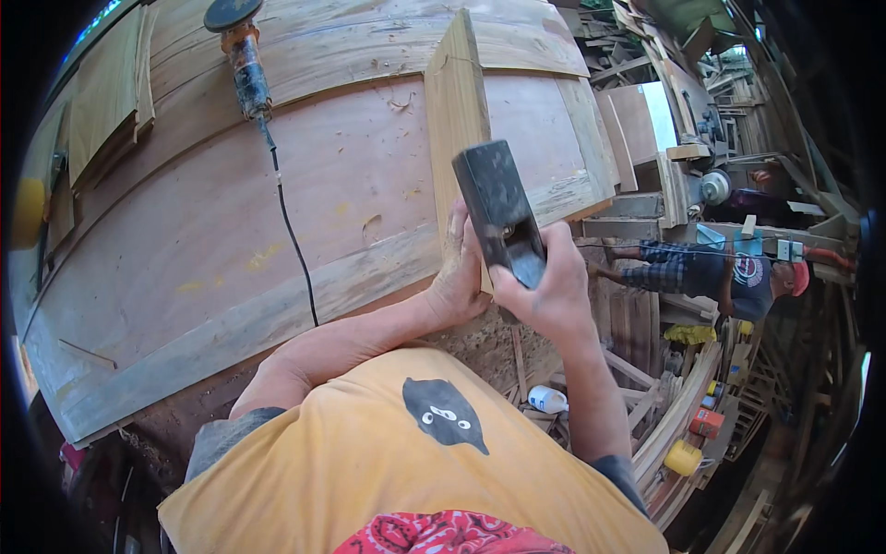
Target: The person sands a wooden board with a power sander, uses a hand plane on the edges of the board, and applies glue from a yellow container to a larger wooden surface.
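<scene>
My right hand (554,286) is wrapped round the rear part of a dark hand plane (494,180), a long block with an opening and a metal blade in it. The plane is tilted over the near end of a narrow wooden board (455,115). This board stands on edge across a large framed panel (360,175) and points away from me. Closed about the board's near end is my left hand (454,272), fingers up along its side; the plane and board hide part of its grip.
A power tool with a round disc (247,69) lies on the panel at the far left, its black cord (293,235) trailing towards me. Thin wood pieces (106,102) rest at the left. A person (729,272) stands at the right among timber, a white bottle (547,399) and yellow containers (683,457).
</scene>
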Demonstrator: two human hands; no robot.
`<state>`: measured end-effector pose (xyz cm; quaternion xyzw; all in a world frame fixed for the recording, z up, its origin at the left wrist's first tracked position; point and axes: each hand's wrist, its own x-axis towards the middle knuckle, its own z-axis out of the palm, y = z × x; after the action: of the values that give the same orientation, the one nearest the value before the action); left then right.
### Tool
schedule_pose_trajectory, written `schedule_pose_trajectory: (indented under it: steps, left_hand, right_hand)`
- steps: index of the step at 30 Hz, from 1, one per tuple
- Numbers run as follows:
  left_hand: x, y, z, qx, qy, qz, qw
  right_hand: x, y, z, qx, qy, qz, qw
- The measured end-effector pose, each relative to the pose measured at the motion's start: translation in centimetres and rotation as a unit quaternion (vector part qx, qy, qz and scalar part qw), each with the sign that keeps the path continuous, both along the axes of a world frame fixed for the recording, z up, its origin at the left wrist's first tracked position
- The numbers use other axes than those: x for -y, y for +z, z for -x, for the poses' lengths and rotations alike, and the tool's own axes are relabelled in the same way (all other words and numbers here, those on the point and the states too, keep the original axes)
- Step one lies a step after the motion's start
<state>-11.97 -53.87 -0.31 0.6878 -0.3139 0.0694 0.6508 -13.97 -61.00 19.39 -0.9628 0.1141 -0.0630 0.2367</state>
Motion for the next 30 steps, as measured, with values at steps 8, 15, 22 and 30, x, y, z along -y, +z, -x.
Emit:
schedule_pose_trajectory:
  steps: [8,15,22,30]
  left_hand:
    - [-1.3,-0.4,-0.1,0.065,-0.051,-0.113,0.99]
    - [-1.0,-0.4,-0.2,0.026,-0.051,-0.001,0.998]
    - [-0.9,-1.1,0.0,-0.011,-0.099,-0.038,0.994]
    - [-1.3,0.3,-0.5,0.01,-0.08,0.007,0.997]
  right_hand:
    - [5.9,0.5,-24.0,-0.091,-0.009,0.004,0.996]
    - [5.4,0.7,-21.3,-0.051,0.053,-0.011,0.997]
    - [2.6,0.4,-15.3,-0.028,-0.038,0.046,0.998]
    - [6.6,-0.2,-29.9,0.002,0.006,0.066,0.998]
